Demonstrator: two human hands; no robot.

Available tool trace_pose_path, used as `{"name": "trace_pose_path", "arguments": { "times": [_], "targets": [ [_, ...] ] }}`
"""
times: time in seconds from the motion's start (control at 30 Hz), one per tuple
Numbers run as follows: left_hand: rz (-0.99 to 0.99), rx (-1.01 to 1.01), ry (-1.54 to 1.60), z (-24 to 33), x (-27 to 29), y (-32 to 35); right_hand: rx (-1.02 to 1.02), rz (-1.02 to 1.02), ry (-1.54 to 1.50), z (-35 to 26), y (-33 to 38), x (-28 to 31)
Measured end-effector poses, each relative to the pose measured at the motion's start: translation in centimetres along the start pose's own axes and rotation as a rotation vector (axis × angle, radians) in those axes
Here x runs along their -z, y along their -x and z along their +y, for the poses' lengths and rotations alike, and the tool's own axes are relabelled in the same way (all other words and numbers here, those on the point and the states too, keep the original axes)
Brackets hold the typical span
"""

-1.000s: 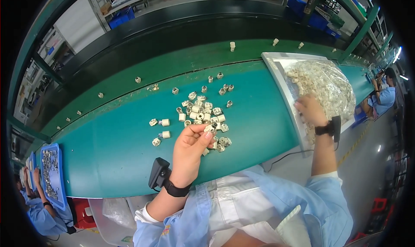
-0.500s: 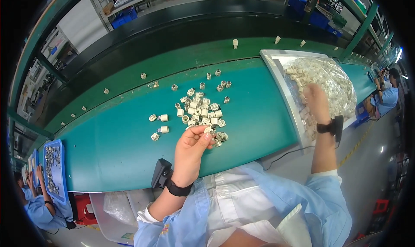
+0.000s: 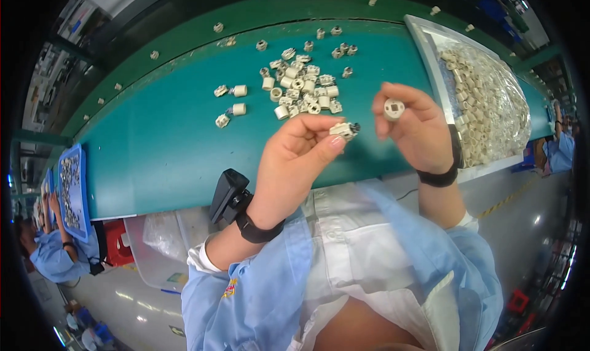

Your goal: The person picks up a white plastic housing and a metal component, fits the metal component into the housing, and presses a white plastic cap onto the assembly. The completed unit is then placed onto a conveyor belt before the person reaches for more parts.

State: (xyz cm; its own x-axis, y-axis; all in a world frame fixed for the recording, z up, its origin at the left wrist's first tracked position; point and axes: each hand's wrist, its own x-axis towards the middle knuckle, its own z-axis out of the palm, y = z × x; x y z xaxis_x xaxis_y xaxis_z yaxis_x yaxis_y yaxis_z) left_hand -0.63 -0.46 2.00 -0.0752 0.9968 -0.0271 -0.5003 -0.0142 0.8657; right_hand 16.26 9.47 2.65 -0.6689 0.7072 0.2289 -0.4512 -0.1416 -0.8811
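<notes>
My left hand (image 3: 294, 157) pinches a small cream-and-metal fitting (image 3: 342, 130) between thumb and fingertips, its darker metal end turned to the right. Just right of it, my right hand (image 3: 425, 133) grips a round cream plastic cap (image 3: 394, 109); a squarish hole shows in its face. The two pieces are held apart above the green work surface (image 3: 166, 157). Beyond my left hand lies a loose heap of cream cylinders and metal-fitted pieces (image 3: 300, 86).
An open bag of cream caps (image 3: 476, 114) fills a metal-edged tray (image 3: 424, 50) at the right. Two cylinder-and-fitting pairs (image 3: 238, 91) lie left of the heap. More pieces stand along the back ledge (image 3: 276, 16). At far left, a co-worker (image 3: 58, 249) sits by a blue tray (image 3: 85, 194).
My right hand has come from the bag on the right to beside my left hand, now with a cap in it. The left hand still pinches the fitting. The whole view has shifted.
</notes>
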Motion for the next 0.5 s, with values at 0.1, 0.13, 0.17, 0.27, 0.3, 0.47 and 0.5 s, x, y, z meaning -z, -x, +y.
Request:
{"name": "trace_pose_path", "arguments": {
  "times": [0.1, 0.13, 0.17, 0.27, 0.3, 0.47, 0.5],
  "targets": [
    [-0.003, -0.029, 0.002, 0.4, -0.1, 0.5, 0.001, -0.025, 0.012, 0.7, -0.4, -0.9],
    [-0.002, -0.041, 0.004, 0.4, 0.0, 0.6, 0.048, -0.058, 0.042, 1.0, -0.6, -0.8],
    [-0.002, -0.053, 0.007, 0.5, 0.1, 0.6, 0.096, -0.089, 0.072, 1.3, -0.8, -0.6],
    [0.001, -0.071, 0.005, 0.4, 0.4, 0.6, 0.1, -0.099, 0.134, 1.5, -0.6, -0.8],
    [-0.007, -0.08, -0.004, 0.4, 0.5, 0.6, 0.065, -0.075, 0.171, 1.5, -0.5, -1.0],
    [0.015, -0.096, 0.007, 0.2, 0.2, 0.5, 0.038, 0.04, 0.217, 2.0, -0.3, -2.0],
    [0.017, -0.094, 0.01, 0.1, 0.3, 0.5, 0.034, 0.04, 0.217, 2.2, -0.3, -2.0]
  ]
}}
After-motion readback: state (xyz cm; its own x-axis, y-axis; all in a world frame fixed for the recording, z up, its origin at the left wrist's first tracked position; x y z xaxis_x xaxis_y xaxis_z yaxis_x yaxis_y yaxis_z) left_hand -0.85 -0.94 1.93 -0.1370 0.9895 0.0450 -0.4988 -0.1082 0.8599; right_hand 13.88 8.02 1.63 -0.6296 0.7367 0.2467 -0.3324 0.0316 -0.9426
